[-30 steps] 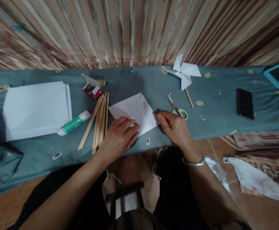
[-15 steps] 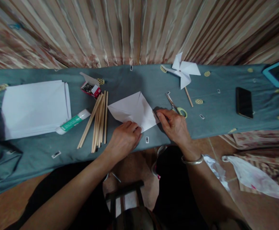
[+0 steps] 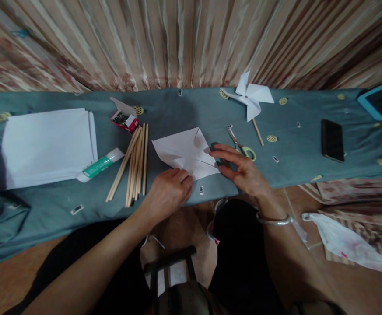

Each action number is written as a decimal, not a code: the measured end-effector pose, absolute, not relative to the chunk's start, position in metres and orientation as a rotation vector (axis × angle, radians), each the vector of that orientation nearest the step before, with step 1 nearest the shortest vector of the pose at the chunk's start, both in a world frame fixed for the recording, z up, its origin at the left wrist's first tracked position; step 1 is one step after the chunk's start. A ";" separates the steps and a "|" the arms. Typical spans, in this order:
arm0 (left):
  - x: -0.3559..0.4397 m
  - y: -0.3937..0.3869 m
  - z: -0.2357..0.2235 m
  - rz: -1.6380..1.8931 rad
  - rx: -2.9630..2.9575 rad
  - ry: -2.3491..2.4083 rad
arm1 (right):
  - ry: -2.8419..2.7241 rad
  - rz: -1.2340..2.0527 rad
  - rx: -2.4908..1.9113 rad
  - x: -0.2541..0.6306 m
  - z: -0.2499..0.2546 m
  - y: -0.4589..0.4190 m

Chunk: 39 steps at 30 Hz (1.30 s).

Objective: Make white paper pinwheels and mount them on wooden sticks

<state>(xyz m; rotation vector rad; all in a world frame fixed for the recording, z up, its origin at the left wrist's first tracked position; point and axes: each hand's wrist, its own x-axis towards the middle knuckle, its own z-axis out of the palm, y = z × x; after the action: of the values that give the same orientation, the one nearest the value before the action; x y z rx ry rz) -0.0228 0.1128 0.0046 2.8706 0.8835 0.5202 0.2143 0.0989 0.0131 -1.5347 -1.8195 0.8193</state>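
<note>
The white sheet (image 3: 191, 148) lies at the centre of the frame, on the green cloth (image 3: 164, 105), slit inward from its corners, its left side curling up. The left hand (image 3: 170, 188) is at its lower edge, fingers bent together and pinching the paper; the fingertips themselves are hidden. The right hand (image 3: 243, 170) is at its right corner, fingers loosely spread and thumb apart, gripping nothing; whether the tips touch the paper I cannot tell. Left of centre, in the upper half, a small red box (image 3: 132, 125) stands with its flap lid up, holding many tiny shiny pieces (image 3: 121, 119), too small to make out singly. Just below it is a bunch of wooden sticks (image 3: 136, 166), with a green and white glue tube (image 3: 100, 166) to their left, touching a stack of paper (image 3: 46, 148). Scissors (image 3: 239, 146) lie right of centre, below a paper pinwheel (image 3: 252, 98) on a stick. At lower right, a white plastic bag (image 3: 348, 240) lies on the floor, its contents hidden.
</note>
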 end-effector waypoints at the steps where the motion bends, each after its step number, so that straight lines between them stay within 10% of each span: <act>1: -0.024 0.112 0.005 0.538 2.875 0.860 | -1.806 0.873 -1.521 0.216 0.014 0.097; 18: -0.040 0.100 0.008 0.535 2.863 0.673 | -1.834 1.131 -1.372 0.218 0.009 0.074; 39: -0.031 0.090 -0.004 0.575 2.693 0.734 | -1.919 0.559 -1.594 0.174 0.004 0.081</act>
<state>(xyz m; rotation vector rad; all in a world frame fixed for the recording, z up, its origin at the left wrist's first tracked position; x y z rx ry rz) -0.0311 0.0898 -0.0035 2.6925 0.7343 0.5753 0.1741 0.0814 0.0036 -1.5944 -1.9189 0.5592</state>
